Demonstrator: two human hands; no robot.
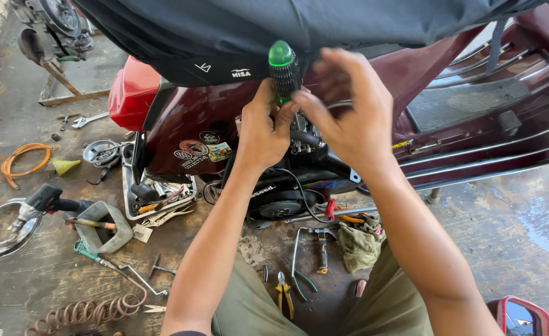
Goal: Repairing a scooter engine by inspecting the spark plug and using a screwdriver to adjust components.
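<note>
While the maroon scooter lies tipped on the concrete floor, both hands meet at its exposed engine. The left hand is closed around the shaft of a screwdriver with a black ribbed grip and green cap, which stands upright over the engine. The right hand curls beside it, fingertips pinching near the same shaft. Below the scooter lie a tray of tools, a hammer, yellow-handled pliers and a green rag. Left of the scooter sit an orange hose and an angle grinder.
</note>
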